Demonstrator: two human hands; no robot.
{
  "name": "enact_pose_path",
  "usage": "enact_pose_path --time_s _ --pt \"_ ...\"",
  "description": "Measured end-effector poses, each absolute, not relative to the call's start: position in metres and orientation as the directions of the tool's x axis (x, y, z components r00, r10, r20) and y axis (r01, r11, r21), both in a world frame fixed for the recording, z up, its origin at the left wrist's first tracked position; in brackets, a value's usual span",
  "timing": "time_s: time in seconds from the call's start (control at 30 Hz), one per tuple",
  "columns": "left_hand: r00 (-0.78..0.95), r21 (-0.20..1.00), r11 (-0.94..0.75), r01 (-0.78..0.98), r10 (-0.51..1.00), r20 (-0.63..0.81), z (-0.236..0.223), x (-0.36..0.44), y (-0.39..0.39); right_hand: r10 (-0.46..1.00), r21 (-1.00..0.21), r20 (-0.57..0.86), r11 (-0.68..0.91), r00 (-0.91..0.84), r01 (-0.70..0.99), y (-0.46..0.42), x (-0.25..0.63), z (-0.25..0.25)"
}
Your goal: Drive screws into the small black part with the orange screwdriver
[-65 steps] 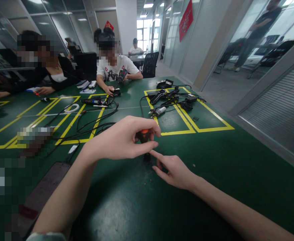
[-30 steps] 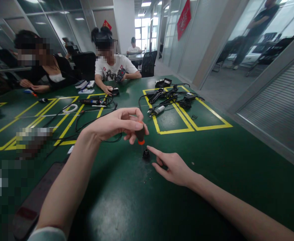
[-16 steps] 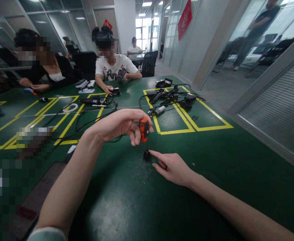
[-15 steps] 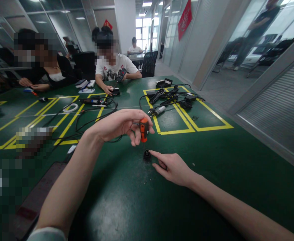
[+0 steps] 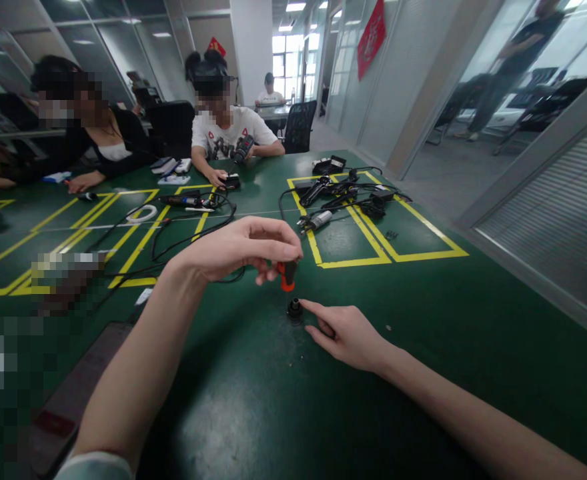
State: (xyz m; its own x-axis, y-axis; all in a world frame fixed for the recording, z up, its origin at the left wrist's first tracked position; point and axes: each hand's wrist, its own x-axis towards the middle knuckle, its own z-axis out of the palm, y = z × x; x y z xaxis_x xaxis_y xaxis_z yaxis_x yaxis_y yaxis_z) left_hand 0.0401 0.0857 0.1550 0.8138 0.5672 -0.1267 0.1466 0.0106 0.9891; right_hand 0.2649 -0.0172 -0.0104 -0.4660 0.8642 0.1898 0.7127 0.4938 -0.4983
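My left hand (image 5: 261, 250) has its fingers closed from above around the handle of a small orange and black screwdriver (image 5: 288, 279). The screwdriver stands upright, its thin shaft pointing down at a small black round part (image 5: 294, 311) with a metal collar on top. Whether the tip touches the part cannot be made out. From the right, my right hand (image 5: 348, 337) holds the part against the table, index fingertip at its upper side and thumb near its base. The other fingers of that hand are curled in.
Black tools and cables (image 5: 343, 190) lie in yellow taped areas on the green table (image 5: 253, 400). Several small screws (image 5: 391, 235) are at the right. A dark phone-like slab (image 5: 88, 387) lies lower left. Across the table, a person (image 5: 236, 133) holds a power drill (image 5: 243, 149).
My left fingers have shifted over the screwdriver's top and now cover more of its handle. My right hand stays put. The person at far left has moved their hands apart.
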Motion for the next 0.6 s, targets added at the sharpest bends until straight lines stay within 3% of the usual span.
enact_pose_path --time_s 0.23,0.6 --pt "0.835 0.988 0.127 0.087 0.531 -0.142 0.1506 0.0398 0.0887 0.862 -0.505 0.204 0.498 -0.464 0.705 -0.0172 0.2649 -0.0107" --pt "0.867 0.990 0.129 0.055 0.486 -0.112 0.1468 0.0397 0.0932 0.862 -0.503 0.205 0.500 -0.465 0.705 -0.0176 0.2657 -0.0117"
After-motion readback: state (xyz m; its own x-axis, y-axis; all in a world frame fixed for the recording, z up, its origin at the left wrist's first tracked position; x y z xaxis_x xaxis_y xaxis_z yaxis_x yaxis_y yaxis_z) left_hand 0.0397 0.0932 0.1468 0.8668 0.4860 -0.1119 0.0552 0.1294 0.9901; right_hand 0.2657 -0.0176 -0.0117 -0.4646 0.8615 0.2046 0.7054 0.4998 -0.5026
